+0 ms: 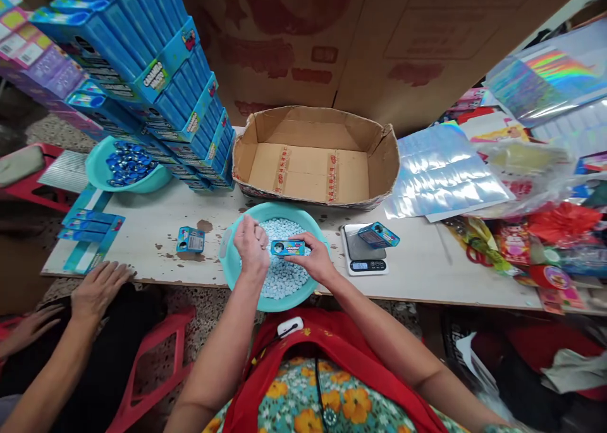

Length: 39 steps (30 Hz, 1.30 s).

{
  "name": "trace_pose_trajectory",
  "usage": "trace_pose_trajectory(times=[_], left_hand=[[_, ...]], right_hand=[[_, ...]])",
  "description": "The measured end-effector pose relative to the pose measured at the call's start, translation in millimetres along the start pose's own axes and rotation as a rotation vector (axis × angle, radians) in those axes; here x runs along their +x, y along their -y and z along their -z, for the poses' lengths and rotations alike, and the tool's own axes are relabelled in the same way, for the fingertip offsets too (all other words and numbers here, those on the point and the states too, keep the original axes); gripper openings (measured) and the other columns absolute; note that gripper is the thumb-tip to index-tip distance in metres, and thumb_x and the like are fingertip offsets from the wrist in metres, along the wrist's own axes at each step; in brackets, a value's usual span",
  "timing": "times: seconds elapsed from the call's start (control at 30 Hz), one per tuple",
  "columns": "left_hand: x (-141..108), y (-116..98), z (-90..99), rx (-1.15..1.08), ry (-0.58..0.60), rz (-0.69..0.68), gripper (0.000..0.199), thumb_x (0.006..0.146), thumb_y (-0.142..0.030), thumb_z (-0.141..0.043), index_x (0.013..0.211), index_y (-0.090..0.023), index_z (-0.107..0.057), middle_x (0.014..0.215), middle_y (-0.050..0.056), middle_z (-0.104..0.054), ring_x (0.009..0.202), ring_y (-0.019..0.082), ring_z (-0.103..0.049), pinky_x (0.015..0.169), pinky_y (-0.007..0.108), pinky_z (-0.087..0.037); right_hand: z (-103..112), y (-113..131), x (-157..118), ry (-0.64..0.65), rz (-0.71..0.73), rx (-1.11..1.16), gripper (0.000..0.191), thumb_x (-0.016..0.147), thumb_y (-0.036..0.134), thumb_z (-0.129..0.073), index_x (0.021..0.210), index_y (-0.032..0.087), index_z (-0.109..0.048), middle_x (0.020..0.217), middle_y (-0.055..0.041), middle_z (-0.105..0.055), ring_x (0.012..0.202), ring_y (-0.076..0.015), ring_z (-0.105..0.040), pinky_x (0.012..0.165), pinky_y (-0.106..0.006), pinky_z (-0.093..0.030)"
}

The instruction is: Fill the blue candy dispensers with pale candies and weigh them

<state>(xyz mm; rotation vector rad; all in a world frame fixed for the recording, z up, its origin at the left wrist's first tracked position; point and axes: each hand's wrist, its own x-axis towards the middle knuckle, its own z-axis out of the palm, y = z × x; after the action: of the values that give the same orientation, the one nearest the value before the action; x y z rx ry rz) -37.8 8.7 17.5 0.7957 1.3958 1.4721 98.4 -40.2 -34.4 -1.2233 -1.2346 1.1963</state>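
A turquoise basin [229, 267] on the table holds many small pale blue pieces [287, 281]. Over its left half my left hand [252, 242] is raised with its fingers curled together; what it holds, if anything, is hidden. My right hand [315, 256] grips one end of a small blue box [287, 248] above the pieces, its far end pointing at my left hand. To the right, another blue box [379, 234] lies tilted on a digital scale [368, 267]. One more blue box [191, 239] rests left of the basin.
Behind the basin is an open cardboard box [313, 194]. Tall stacks of blue cartons [156, 79] and a bowl of blue wrapped pieces [142, 183] are at the left. Shiny sheets [446, 170] and packaging lie right. Another person's hand [97, 287] rests near the left table edge.
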Motion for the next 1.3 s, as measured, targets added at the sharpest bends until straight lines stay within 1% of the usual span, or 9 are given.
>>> trace_pose_trajectory(times=[0.13,0.23,0.33,0.5,0.6,0.8,0.93,1.1,1.3], left_hand=[[8,23,22.7,0.624,0.010,-0.036,0.029,0.080,-0.049,-0.057,0.084,-0.019,-0.056,0.078,0.007,-0.058,0.081,0.022,-0.058,0.067,0.031,-0.049],[2,49,14.1,1.060,0.135,-0.183,0.027,0.075,-0.033,-0.064,0.098,-0.019,-0.063,0.112,0.014,-0.059,0.117,0.032,-0.047,0.097,0.047,-0.039],[-20,77,-40.1,1.188,0.412,-0.405,0.029,0.086,-0.029,-0.050,0.111,-0.019,-0.060,0.116,0.011,-0.059,0.114,0.026,-0.051,0.102,0.042,-0.037],[-52,133,-174.3,1.130,1.123,-0.638,0.052,0.079,-0.014,-0.057,0.129,-0.025,-0.048,0.137,0.007,-0.047,0.127,0.024,-0.041,0.104,0.039,-0.036],[-49,151,-213.0,1.202,1.253,-0.587,0.041,0.078,-0.014,-0.059,0.118,-0.024,-0.055,0.126,0.009,-0.054,0.118,0.025,-0.048,0.096,0.038,-0.040],[-41,97,-167.1,1.040,0.673,-0.502,0.043,0.076,-0.035,-0.069,0.113,-0.021,-0.055,0.112,0.007,-0.060,0.103,0.023,-0.057,0.088,0.033,-0.043],[-61,44,-121.9,0.968,0.514,-0.438,0.041,0.074,-0.038,-0.070,0.110,-0.022,-0.058,0.106,0.004,-0.063,0.099,0.021,-0.057,0.088,0.032,-0.042],[-83,32,-86.4,0.724,0.470,-0.134,0.039,0.070,-0.029,-0.073,0.107,-0.023,-0.062,0.100,0.000,-0.065,0.090,0.018,-0.058,0.082,0.028,-0.044],[-80,36,-54.2,0.064,0.345,0.225,0.045,0.077,-0.050,-0.065,0.107,-0.017,-0.063,0.102,0.007,-0.065,0.091,0.019,-0.060,0.078,0.027,-0.047]], right_hand=[[38,1,-13,0.036,-0.046,0.129,0.047,0.059,0.039,-0.082,0.098,0.021,-0.065,0.091,-0.0015,-0.064,0.086,-0.0183,-0.060,0.081,-0.032,-0.048],[87,-3,-35,0.036,-0.027,0.091,0.046,0.056,0.038,-0.085,0.094,0.021,-0.067,0.093,-0.0015,-0.063,0.091,-0.0193,-0.059,0.085,-0.032,-0.046],[150,-16,-73,-0.039,-0.159,0.090,0.047,0.057,0.038,-0.084,0.097,0.022,-0.066,0.095,-0.0013,-0.063,0.088,-0.0187,-0.060,0.081,-0.031,-0.047],[243,-57,-131,-0.385,-0.383,-0.001,0.049,0.059,0.040,-0.082,0.098,0.019,-0.064,0.094,-0.0039,-0.066,0.086,-0.0210,-0.062,0.081,-0.035,-0.049],[268,-79,-132,-0.567,-0.409,-0.075,0.053,0.059,0.043,-0.080,0.101,0.017,-0.062,0.093,-0.0064,-0.067,0.082,-0.0214,-0.061,0.077,-0.037,-0.050],[248,-112,-61,-0.588,-0.169,-0.058,0.049,0.063,0.043,-0.077,0.100,0.016,-0.060,0.094,-0.0054,-0.064,0.085,-0.0194,-0.061,0.079,-0.034,-0.050],[224,-115,-29,-0.479,-0.088,-0.189,0.046,0.070,0.045,-0.071,0.103,0.015,-0.060,0.098,-0.0081,-0.063,0.091,-0.0220,-0.060,0.084,-0.039,-0.049],[197,-65,-33,-0.415,0.148,-0.407,0.072,0.070,0.043,-0.075,0.130,0.018,-0.046,0.133,-0.0146,-0.048,0.124,-0.0279,-0.045,0.105,-0.046,-0.037],[133,1,-26,0.141,0.034,-0.317,0.041,0.076,0.046,-0.070,0.106,0.021,-0.061,0.095,-0.0039,-0.066,0.084,-0.0207,-0.062,0.077,-0.034,-0.050]])
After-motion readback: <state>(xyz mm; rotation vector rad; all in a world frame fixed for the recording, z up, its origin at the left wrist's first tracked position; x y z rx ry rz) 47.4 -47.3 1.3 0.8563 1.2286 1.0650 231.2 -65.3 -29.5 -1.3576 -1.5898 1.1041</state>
